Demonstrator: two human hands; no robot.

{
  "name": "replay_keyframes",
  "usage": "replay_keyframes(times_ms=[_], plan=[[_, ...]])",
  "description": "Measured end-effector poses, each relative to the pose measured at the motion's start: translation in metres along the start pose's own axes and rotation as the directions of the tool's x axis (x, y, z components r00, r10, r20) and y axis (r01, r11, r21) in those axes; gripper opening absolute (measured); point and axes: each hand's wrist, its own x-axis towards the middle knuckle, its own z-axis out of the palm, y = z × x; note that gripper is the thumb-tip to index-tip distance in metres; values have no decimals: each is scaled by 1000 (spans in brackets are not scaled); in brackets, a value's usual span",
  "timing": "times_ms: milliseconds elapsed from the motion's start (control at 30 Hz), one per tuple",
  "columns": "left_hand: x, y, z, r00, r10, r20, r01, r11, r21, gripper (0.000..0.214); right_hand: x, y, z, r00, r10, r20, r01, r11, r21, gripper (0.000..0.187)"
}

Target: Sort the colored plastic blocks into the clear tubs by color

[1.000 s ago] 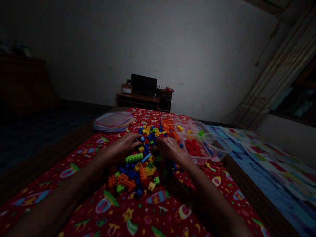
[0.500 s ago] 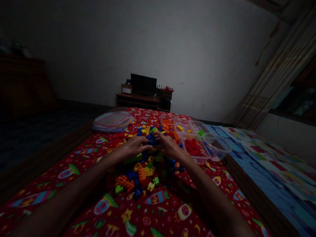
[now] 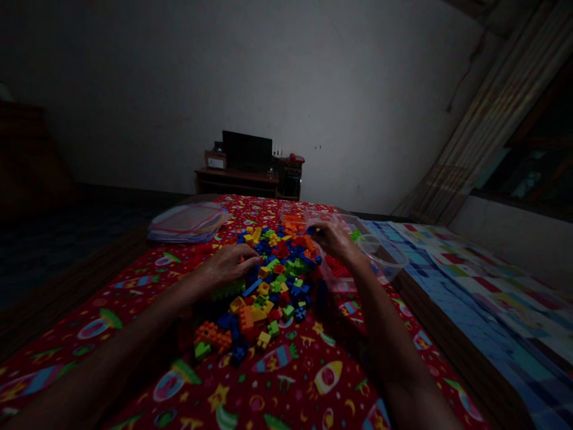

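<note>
A heap of small plastic building blocks in blue, yellow, green, orange and red lies on a red patterned cloth. My left hand rests on the heap's left side, fingers curled down among the blocks. My right hand reaches over a clear plastic sorting tray to the right of the heap, fingers bent; whether it holds a block is hidden in the dim light. Red and orange blocks lie in the tray's compartments.
A stack of clear plastic lids lies at the back left of the cloth. A blue patterned mat lies to the right. A low wooden stand with a dark screen is against the far wall. The room is dark.
My right hand has left the heap and moved right and away, over the tray. My left hand has stayed on the heap. The camera view has shifted slightly.
</note>
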Motion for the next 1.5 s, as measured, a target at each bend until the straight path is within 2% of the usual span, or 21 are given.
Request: replay_keyframes(times_ms=[67,167,267,367,433,533,633,700,767,800,867,933,1033,1100,1167,1300,1367,1500], plan=[[0,-6,-1,999,-1,39,0,1000,1,42,-4,29,-17,979,196,-57,-202,970,-138,31],[-2,-14,-4,991,2,137,0,1000,-15,38,-16,67,-35,899,421,-118,-437,857,-271,33],[-5,-25,-5,976,28,214,-31,999,11,38,-28,94,-41,843,537,-24,-518,799,-306,31],[-8,-36,-3,966,58,251,-67,997,28,39,-33,105,-42,769,629,116,-574,759,-308,29],[-9,-38,0,965,77,251,-87,996,30,38,-33,105,-43,760,634,145,-577,761,-297,31],[-11,-33,6,974,62,219,-79,995,66,39,-27,92,-45,823,564,61,-531,803,-270,33],[-12,-19,9,983,11,182,-33,992,120,46,-17,62,-39,903,429,-21,-421,875,-237,33],[-14,-8,9,987,-16,162,-6,990,139,47,-10,34,-29,958,286,-21,-284,934,-218,31],[-13,1,8,989,-30,145,9,989,146,44,-7,3,-14,994,101,42,-91,976,-200,29],[-13,5,7,990,-36,135,16,989,147,42,-6,-12,-5,996,6,92,10,983,-181,29],[-10,8,8,991,-43,123,25,989,144,38,-9,-39,13,969,-177,173,197,974,-108,26],[-7,7,11,993,-39,114,22,989,143,33,-14,-59,31,934,-290,208,307,950,-53,22],[-4,2,16,994,-40,105,23,987,157,20,-21,-72,53,893,-396,214,408,913,-14,22],[-4,1,17,993,-48,105,31,987,156,18,-24,-71,62,880,-426,212,439,898,-19,21],[-4,2,15,994,-49,101,35,990,137,26,-24,-67,67,881,-427,206,441,897,-25,20],[-3,6,7,995,-71,71,68,997,39,45,-18,-59,59,888,-404,219,405,913,43,22],[-1,6,3,994,-105,42,105,994,-4,49,-14,-56,50,911,-349,219,349,936,40,21],[0,3,0,989,-146,-15,145,989,-30,48,-9,-44,38,973,-156,168,172,981,-87,26]])
